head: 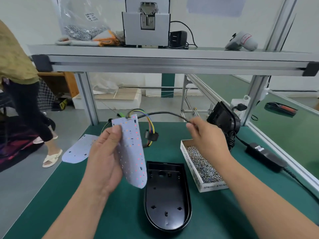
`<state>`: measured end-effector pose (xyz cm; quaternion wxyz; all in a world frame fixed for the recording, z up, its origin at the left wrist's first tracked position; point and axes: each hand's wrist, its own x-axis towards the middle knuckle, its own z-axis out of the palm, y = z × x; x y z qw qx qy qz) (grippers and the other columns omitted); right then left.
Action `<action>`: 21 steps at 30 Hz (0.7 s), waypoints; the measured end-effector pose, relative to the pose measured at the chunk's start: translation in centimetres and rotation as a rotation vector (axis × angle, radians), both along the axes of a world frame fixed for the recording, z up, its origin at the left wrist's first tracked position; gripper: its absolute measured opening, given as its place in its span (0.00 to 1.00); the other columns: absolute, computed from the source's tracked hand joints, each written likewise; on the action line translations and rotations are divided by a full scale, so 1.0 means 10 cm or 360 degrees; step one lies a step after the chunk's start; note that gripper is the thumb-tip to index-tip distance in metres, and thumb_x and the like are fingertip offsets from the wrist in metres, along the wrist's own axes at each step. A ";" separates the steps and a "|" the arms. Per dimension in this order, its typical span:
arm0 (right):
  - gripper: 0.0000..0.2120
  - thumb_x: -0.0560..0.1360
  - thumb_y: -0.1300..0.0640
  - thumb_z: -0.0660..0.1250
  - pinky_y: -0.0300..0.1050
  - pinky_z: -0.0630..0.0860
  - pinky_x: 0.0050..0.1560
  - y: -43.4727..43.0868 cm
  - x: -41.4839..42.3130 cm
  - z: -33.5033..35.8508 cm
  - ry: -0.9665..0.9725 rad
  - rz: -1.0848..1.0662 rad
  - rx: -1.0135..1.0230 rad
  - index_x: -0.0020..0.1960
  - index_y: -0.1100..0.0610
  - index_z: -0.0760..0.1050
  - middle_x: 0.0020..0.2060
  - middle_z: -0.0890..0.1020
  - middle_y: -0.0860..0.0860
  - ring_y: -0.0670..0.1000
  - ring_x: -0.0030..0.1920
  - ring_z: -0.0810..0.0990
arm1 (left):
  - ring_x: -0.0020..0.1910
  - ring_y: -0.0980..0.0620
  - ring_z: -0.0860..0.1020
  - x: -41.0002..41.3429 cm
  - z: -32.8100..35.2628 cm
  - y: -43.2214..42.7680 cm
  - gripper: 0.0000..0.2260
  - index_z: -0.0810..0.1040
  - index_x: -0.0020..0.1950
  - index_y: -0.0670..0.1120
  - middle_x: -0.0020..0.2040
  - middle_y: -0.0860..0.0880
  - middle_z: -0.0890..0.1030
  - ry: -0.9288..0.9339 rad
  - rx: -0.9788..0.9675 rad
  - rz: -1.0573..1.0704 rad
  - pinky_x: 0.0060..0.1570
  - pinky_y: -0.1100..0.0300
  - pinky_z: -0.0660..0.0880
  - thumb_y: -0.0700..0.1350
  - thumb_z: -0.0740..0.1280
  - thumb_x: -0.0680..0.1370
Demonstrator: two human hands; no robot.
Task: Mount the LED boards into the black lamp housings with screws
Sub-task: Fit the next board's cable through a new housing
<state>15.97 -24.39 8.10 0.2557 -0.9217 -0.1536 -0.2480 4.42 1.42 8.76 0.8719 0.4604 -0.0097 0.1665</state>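
My left hand (103, 157) grips a white LED board (132, 152) by its left edge and holds it upright above the green table. Coloured wires (149, 123) run from the board's top to a black connector. My right hand (209, 135) pinches the black cable (165, 114) that leads from those wires, up and to the right of the board. An open black lamp housing (166, 195) lies flat on the table below the board, its inside facing up. A second white LED board (78, 150) lies flat at the left.
A cardboard box of screws (203, 166) stands right of the housing. Behind it sit a black device (224, 118) and a power adapter (265, 156) with its cord. An aluminium shelf (172, 64) runs overhead. A person (19, 83) stands at the left.
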 end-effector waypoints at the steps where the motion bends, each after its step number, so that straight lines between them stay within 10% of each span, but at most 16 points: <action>1: 0.12 0.87 0.45 0.59 0.52 0.75 0.37 0.03 -0.06 0.00 -0.0010 0.0049 0.0165 0.50 0.51 0.73 0.33 0.79 0.49 0.56 0.35 0.80 | 0.41 0.52 0.83 0.02 -0.03 -0.02 0.08 0.83 0.52 0.47 0.45 0.50 0.86 0.0062 0.0017 -0.0030 0.41 0.59 0.83 0.51 0.69 0.79; 6: 0.04 0.81 0.51 0.70 0.43 0.74 0.30 0.16 -0.37 -0.08 0.0611 0.0580 0.1270 0.51 0.51 0.78 0.36 0.83 0.49 0.49 0.29 0.76 | 0.43 0.51 0.83 0.05 -0.17 -0.13 0.11 0.84 0.57 0.47 0.51 0.48 0.85 0.0281 0.0201 -0.0198 0.40 0.57 0.82 0.51 0.73 0.77; 12: 0.06 0.76 0.57 0.72 0.40 0.72 0.31 0.10 -0.55 -0.11 0.0583 0.0754 0.1622 0.52 0.51 0.84 0.37 0.80 0.52 0.49 0.31 0.72 | 0.38 0.52 0.83 0.06 -0.24 -0.19 0.16 0.78 0.66 0.48 0.48 0.50 0.86 0.0394 0.0185 -0.0229 0.34 0.55 0.81 0.48 0.72 0.79; 21: 0.08 0.83 0.70 0.66 0.44 0.83 0.38 0.49 -0.71 -0.26 0.0871 0.0900 0.1811 0.55 0.60 0.70 0.42 0.85 0.56 0.54 0.36 0.84 | 0.32 0.55 0.82 0.15 -0.32 -0.17 0.11 0.89 0.41 0.48 0.37 0.51 0.84 0.0557 -0.0083 -0.0249 0.32 0.64 0.80 0.49 0.71 0.79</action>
